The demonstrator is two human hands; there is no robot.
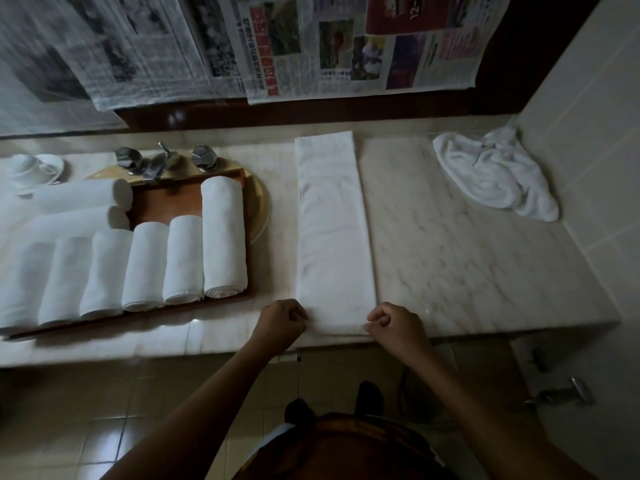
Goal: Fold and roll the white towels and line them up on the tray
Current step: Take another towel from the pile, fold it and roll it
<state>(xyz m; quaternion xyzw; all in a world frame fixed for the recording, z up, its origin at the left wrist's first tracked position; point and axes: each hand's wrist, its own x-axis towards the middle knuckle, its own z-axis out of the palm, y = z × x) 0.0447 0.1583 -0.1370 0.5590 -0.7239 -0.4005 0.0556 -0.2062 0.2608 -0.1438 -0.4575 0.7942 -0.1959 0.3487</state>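
My left hand (282, 322) and right hand (394, 323), fingers curled, pinch the near corners of the folded towel (332, 230) on the counter (467, 254). Leftward, the tray (166, 206) holds rolled towels (223, 237) side by side.

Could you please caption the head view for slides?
Left hand and right hand pinch the folded towel beside the tray of rolled towels.

forearms (214, 393): bare; top (346, 445): orange-brown, white patch; shoes (370, 393): dark
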